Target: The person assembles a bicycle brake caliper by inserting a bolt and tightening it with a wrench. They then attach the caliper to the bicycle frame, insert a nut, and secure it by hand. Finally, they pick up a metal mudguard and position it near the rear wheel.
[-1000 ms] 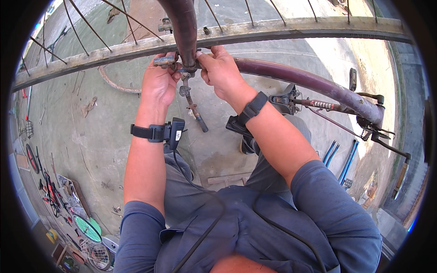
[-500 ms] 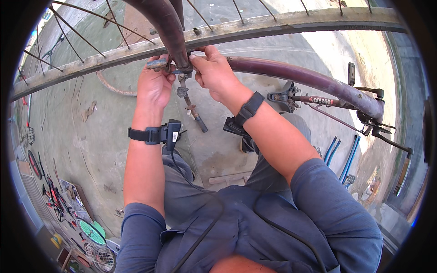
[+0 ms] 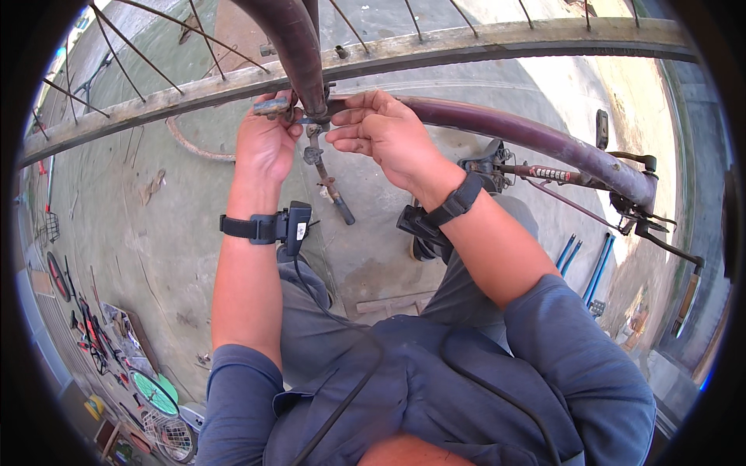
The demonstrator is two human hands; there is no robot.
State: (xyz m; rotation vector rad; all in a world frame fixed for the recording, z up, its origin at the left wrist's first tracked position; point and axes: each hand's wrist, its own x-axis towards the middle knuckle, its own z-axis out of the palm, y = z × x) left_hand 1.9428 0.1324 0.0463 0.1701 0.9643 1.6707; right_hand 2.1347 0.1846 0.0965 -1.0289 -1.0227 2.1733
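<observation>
An upturned bicycle's wheel rim [image 3: 497,46] and dark red frame tube [image 3: 291,46] cross the top of the head view. At their meeting point, my left hand [image 3: 266,147] is closed round a brake caliper [image 3: 273,106] with a worn pad block. A thin bluish flat piece [image 3: 309,120] shows between its fingertips and the tube end; its kind is unclear. My right hand [image 3: 388,140] is just right of the joint, fingers stretched and slightly apart, holding nothing visible. Below the joint hangs a rusty handlebar [image 3: 330,186] with a dark end.
Another dark red tube [image 3: 528,136] runs right to the pedal cranks [image 3: 641,210]. A saddle [image 3: 486,163] lies beneath it. Blue tubes [image 3: 598,268] lie on the concrete floor [image 3: 179,256] at right. Bicycle parts and a wire basket [image 3: 171,439] fill the lower left.
My right hand has drawn back from the joint to the right, and its fingers have opened out. The left hand keeps its hold on the brake caliper.
</observation>
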